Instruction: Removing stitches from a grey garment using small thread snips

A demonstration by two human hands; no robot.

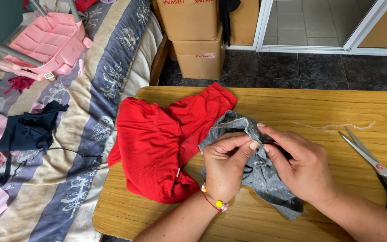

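Observation:
A grey cloth (265, 177) lies bunched on the wooden table (292, 105). My left hand (225, 168) and my right hand (296, 163) both pinch its upper edge, fingertips almost meeting. A red bead bracelet circles my left wrist. A red garment (157, 143) lies crumpled just left of the grey cloth, hanging partly over the table's left edge. Whether a needle is between my fingers cannot be seen.
Scissors (377, 168) with dark handles lie at the table's right, a strand of pale thread (332, 127) beyond them. A striped bed (81, 134) at the left carries a pink bag (50, 45), dark clothing (27, 130) and pink pieces. Cardboard boxes (193, 36) stand behind.

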